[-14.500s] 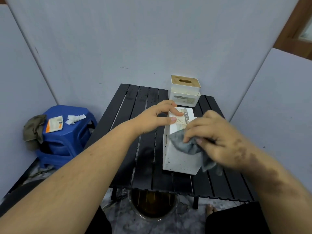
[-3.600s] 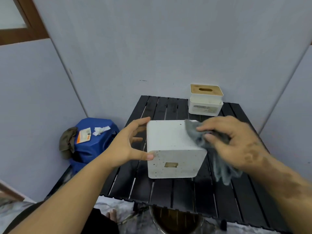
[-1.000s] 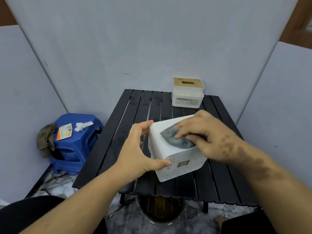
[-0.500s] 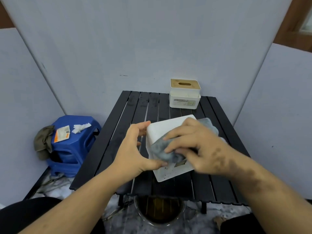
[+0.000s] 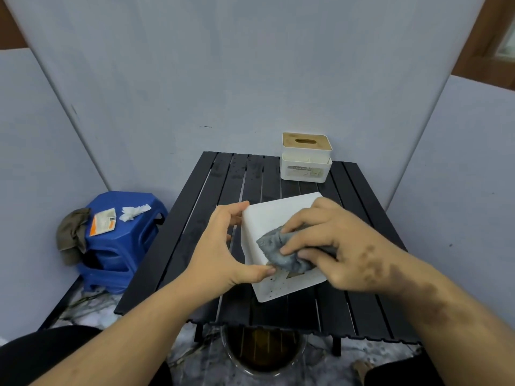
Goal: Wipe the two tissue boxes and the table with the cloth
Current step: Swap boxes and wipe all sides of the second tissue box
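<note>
At frame center, the left hand grips a white tissue box, seemingly tilted on the black table; the right hand clutches a gray cloth against it. A second box stands at the table's upper edge.

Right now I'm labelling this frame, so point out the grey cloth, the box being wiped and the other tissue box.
grey cloth [image 5: 274,247], head view, its exposed left part.
box being wiped [image 5: 274,215], head view, bare upper face.
other tissue box [image 5: 306,170], head view, its front wall.
</note>
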